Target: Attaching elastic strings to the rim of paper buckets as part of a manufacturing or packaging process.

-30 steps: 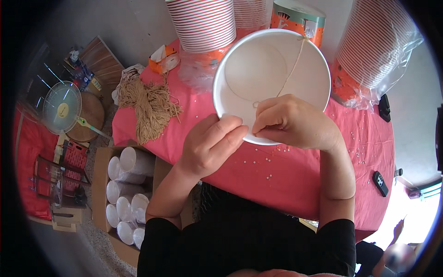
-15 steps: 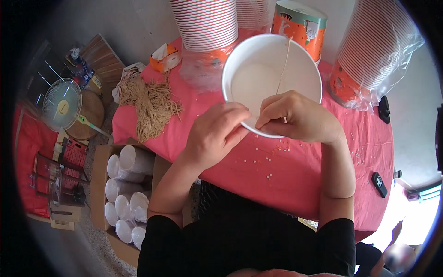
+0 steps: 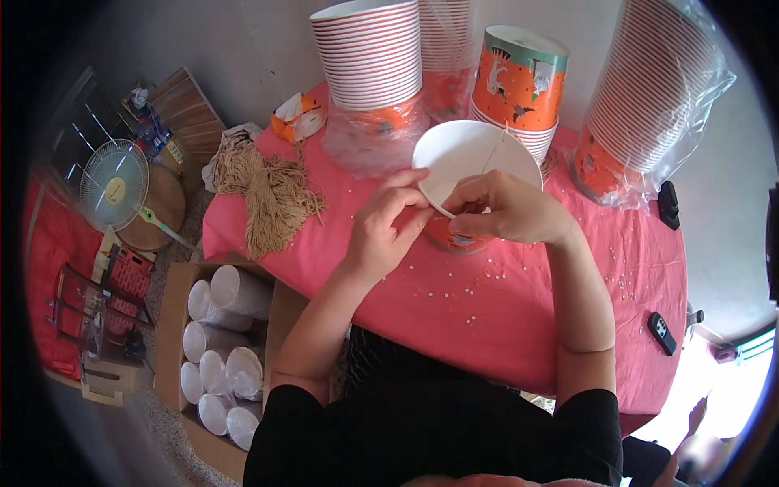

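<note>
My curled left hand grips the round white-lined paper tub at eight o'clock. Keep steady: my right hand pinches at seven, contents hidden.

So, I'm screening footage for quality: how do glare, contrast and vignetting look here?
Head view: light blown out at lower right, highlights on the right-hand plastic bag, string faint against the white inside of the paper bucket, corners black.

Head-worn fisheye, left of pair. Looks down and forward from close above onto pink cloth-covered table.
</note>
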